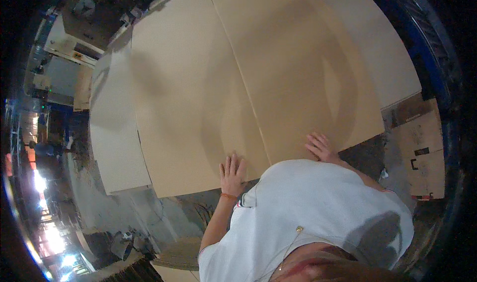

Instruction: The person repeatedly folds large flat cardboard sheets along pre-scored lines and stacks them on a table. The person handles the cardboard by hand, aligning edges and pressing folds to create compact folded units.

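Note:
A large flat cardboard sheet [194, 93] spreads out in front of me, with a crease line running across it from the far edge to the near edge. My left hand [232, 175] rests near its front edge, left of the crease, fingers spread and palm down. To the right of the crease, my right hand [321, 146] lies on the same sheet with its fingers stretched out. Neither hand grips anything. Long shadows fall over the board.
Paler board flaps [112, 133] extend at the left and right sides. A printed cardboard box [420, 155] stands at the right. Grey machinery [62, 75] is at the far left, and stacked cardboard [181, 254] lies at the lower left. Blue framework [432, 38] runs along the right.

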`<state>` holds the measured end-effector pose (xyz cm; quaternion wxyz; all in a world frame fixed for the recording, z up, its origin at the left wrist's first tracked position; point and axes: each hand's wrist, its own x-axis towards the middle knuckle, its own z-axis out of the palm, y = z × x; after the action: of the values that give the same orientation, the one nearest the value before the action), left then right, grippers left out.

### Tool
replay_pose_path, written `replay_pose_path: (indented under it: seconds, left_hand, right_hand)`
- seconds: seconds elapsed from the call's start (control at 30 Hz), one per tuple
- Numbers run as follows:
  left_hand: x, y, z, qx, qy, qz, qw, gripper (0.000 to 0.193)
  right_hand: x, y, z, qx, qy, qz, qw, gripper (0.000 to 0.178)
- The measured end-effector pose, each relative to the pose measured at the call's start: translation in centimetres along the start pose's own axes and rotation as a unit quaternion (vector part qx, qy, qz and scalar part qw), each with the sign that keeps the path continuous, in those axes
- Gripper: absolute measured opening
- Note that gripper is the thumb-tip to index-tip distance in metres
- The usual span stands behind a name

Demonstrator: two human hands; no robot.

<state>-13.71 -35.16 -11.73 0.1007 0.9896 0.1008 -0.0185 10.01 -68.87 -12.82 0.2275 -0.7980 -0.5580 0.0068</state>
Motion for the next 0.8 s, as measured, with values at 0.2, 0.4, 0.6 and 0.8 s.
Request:
replay_pose_path:
  seconds: [0.2,0.4,0.6,0.8]
  left_hand:
    - [3.2,-3.2,-2.5,0.087,0.042,0.071,0.993,0.074]
    - [5.3,-2.5,-5.9,0.028,0.217,0.141,0.966,0.048]
    - [8.1,0.9,-7.9,0.050,0.376,0.188,0.906,0.033]
    - [9.4,1.8,-3.1,0.072,0.334,0.068,0.937,0.031]
  right_hand:
    - [-1.7,3.3,-4.6,-0.097,0.022,0.172,0.980,0.072]
    - [-0.6,7.4,-7.0,-0.204,0.101,0.081,0.970,0.066]
    - [2.2,10.2,-14.3,-0.256,0.246,0.021,0.935,0.059]
    - [3.5,12.5,-16.9,-0.261,0.267,0.011,0.928,0.056]
